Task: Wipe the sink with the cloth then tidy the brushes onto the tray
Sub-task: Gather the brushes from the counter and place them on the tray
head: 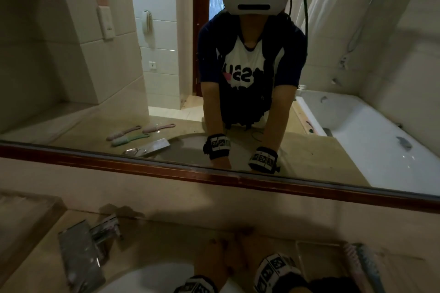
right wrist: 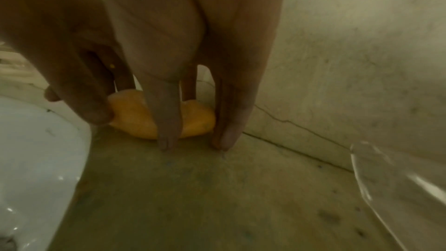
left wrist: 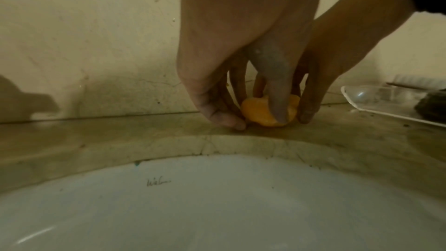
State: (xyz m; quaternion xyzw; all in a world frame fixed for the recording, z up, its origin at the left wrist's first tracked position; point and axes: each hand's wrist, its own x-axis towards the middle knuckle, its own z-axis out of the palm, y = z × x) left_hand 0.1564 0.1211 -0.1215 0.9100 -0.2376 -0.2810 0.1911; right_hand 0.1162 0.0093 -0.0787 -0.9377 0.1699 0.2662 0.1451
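Both my hands bunch the orange cloth on the desk behind the sink.

From left to right: the faucet stands at the left of the white sink; my left hand and right hand close fingers around the cloth, which lies against the wall; the clear tray sits right, brushes beside it. I should gather the cloth into one firm wad, then lift it clear into the basin before wiping.
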